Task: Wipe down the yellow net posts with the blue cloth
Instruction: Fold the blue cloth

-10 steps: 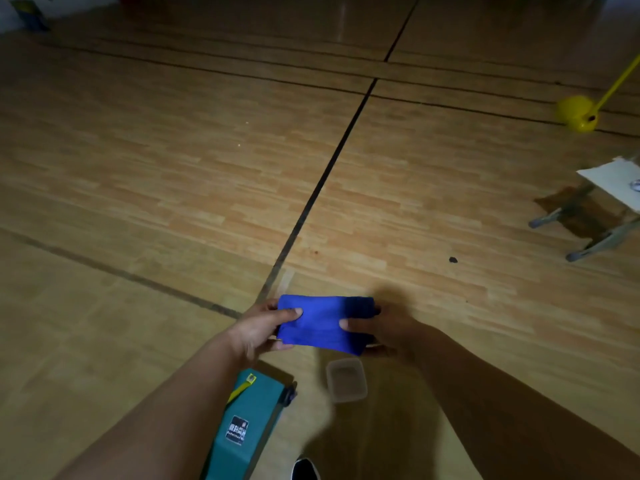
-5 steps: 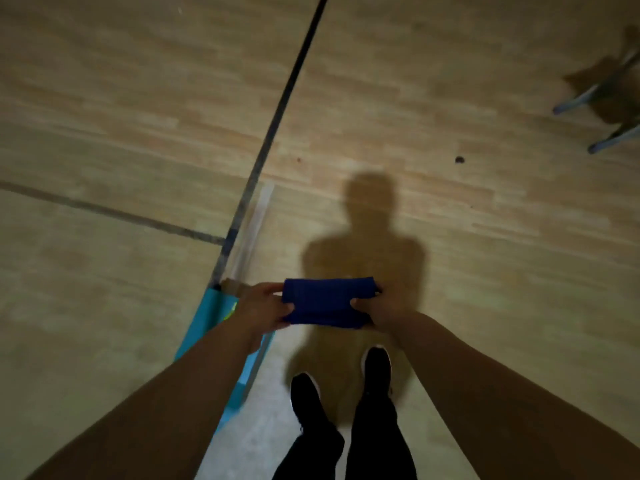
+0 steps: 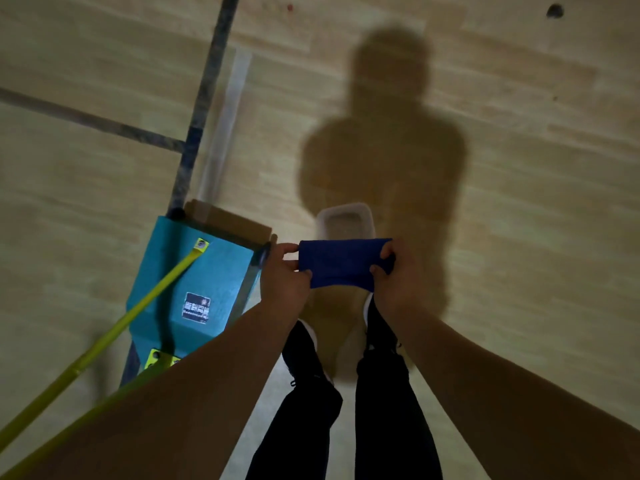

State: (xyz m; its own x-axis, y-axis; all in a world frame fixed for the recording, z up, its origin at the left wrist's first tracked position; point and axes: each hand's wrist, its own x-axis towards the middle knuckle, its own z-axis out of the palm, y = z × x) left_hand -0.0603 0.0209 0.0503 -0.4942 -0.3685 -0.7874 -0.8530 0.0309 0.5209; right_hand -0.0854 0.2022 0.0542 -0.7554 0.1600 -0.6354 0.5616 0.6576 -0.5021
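Left hand (image 3: 282,278) and right hand (image 3: 394,277) each pinch one end of the folded blue cloth (image 3: 341,265), held level above the person's black shoes (image 3: 301,344). Yellow net post (image 3: 138,303) slants up from a teal base (image 3: 204,282) just left of the hands. What appears to be a clear plastic container (image 3: 346,220) sits on the wooden floor (image 3: 536,168) beyond the cloth.

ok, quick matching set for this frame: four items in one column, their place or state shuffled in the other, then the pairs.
Items:
1. blue cloth
2. yellow post
3. clear plastic container
4. teal base

Places/states:
A. on the floor just beyond the cloth
B. rises slanted from the teal base
C. pinched at both ends by the left hand and right hand
D. on the floor left of the feet

Pairs: 1-C, 2-B, 3-A, 4-D
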